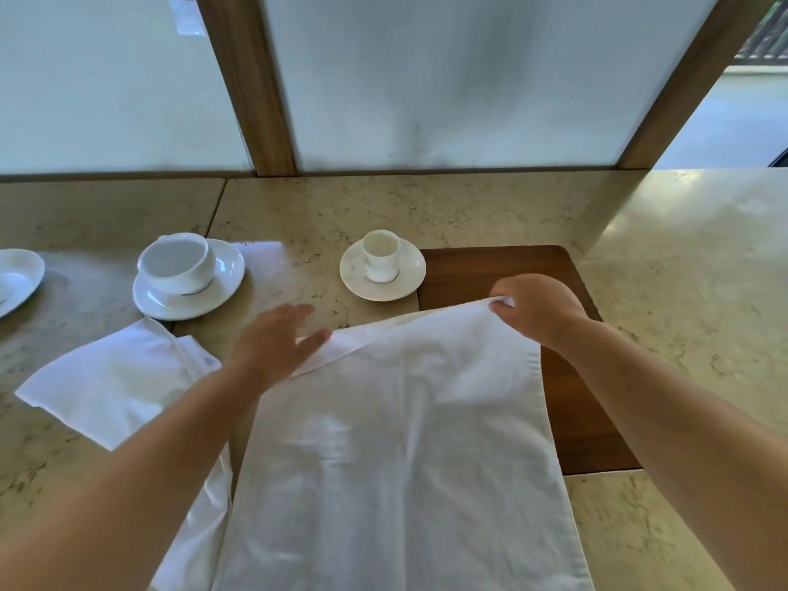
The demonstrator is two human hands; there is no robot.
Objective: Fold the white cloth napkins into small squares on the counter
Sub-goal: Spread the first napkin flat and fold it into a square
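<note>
Pinching napkin (396, 441) corner, right hand (533, 309); left hand (273, 343) spread, blurred; near edge cut off.

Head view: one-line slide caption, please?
Right hand pinches napkin corner; left hand lies open on its edge, cups behind.

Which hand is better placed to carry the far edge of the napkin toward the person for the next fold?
Right. The right hand already pinches the far corner of the napkin; the left hand only lies flat on the edge.
</note>
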